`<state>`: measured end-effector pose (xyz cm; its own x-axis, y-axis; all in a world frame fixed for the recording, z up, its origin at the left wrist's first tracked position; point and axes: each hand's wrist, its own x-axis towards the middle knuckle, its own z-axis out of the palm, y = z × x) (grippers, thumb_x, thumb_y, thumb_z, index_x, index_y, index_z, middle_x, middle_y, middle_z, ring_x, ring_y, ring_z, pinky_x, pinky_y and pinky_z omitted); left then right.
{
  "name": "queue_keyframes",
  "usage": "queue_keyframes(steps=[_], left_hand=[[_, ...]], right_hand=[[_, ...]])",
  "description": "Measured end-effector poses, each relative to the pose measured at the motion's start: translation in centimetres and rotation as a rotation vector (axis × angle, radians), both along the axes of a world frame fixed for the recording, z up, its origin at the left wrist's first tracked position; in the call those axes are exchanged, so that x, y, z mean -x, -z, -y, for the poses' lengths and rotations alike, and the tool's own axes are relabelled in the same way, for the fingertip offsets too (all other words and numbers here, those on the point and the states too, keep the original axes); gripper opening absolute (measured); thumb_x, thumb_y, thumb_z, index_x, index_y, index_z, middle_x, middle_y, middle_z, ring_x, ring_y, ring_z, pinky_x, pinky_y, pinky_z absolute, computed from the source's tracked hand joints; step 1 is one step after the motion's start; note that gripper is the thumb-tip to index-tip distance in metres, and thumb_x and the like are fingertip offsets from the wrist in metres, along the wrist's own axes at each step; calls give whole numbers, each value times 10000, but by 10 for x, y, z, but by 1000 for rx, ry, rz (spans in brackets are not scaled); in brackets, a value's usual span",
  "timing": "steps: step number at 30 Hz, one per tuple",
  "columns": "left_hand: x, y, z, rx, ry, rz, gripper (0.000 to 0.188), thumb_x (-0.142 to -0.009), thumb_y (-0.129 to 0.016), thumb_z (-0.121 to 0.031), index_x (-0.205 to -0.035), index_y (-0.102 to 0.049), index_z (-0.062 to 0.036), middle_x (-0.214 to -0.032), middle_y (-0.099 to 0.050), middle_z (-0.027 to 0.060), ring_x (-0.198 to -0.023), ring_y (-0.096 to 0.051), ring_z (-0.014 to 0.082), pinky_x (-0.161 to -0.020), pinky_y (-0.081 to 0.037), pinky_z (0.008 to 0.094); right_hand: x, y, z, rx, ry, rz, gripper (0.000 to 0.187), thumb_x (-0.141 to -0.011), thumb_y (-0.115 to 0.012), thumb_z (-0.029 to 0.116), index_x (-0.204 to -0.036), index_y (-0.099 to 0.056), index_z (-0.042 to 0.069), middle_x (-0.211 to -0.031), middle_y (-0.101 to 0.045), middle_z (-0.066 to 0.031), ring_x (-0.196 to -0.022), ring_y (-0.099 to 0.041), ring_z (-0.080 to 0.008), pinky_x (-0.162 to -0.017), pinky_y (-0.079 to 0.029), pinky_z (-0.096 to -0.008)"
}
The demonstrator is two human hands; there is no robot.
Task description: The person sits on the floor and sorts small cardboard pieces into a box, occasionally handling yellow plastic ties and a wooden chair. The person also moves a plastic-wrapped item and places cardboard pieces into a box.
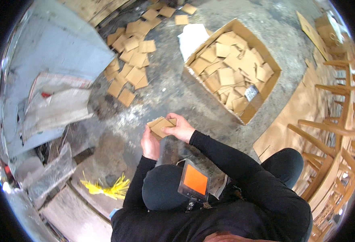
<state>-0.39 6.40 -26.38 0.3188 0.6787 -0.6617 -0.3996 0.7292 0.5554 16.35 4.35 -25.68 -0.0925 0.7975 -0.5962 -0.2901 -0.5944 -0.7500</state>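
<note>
Between my two hands, over my knees, is a small stack of square cardboard pieces [161, 126]. My left hand [149, 144] closes on its left and lower edge. From the right, my right hand [180, 128] grips the stack, thumb on top and fingers curled behind. Beyond and to the right stands an open cardboard box [214, 93], filled with many similar squares [226, 76]. A loose pile of cardboard squares [136, 59] lies on the floor ahead and to the left.
Wooden chair frames [327, 149] crowd the right side beside a flat cardboard sheet [282, 121]. A grey-blue panel [60, 44] with a crumpled sack [58, 107] stands at left. Yellow strapping [107, 188] lies near my left arm. A white sheet [192, 38] touches the box.
</note>
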Motion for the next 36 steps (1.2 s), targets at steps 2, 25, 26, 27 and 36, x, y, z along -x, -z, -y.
queue_keyframes(steps=[2,25,26,27,36], left_hand=[[-24,-11,0,-168,72,-39,492,-1005,-412,-435,-1336,-439,-72,-1362,-461,69,-1246,-438,212,-1004,-361,397],[-86,2,-129,-1087,1649,-1557,958,-760,-706,-469,-1489,-252,-44,-1541,-247,203,-1430,-242,328,-1146,-122,569],[-84,2,-131,-1039,1718,-1535,956,-760,-704,-469,-1490,-251,-49,-1540,-247,203,-1430,-243,327,-1145,-128,570],[-83,2,-134,-1047,1737,-1518,956,-765,-696,-467,-1498,-235,-62,-1542,-244,201,-1432,-239,325,-1140,-144,575],[-89,-1,-146,-1035,1851,-1519,928,-795,-644,-527,-1496,-238,-73,-1555,-227,180,-1429,-254,306,-1133,-187,561]], right_hand=[[-27,-30,-2,-121,98,296,476,-727,-726,71,-1140,-496,17,-999,-599,-79,-980,-563,-149,-881,-467,-307],[-370,-98,130,608,525,671,328,-739,-735,191,-942,-644,-50,-772,-651,-162,-657,-683,-287,-506,-570,-390],[-388,-131,134,630,400,762,275,-752,-722,203,-899,-654,-19,-733,-651,-127,-589,-661,-247,-463,-536,-341],[-402,-159,135,705,475,778,223,-770,-699,200,-869,-654,6,-735,-663,-114,-513,-624,-219,-443,-525,-329],[-435,-382,156,308,856,650,247,-774,-616,103,-1003,-616,11,-842,-680,-94,-726,-665,-215,-726,-549,-343]])
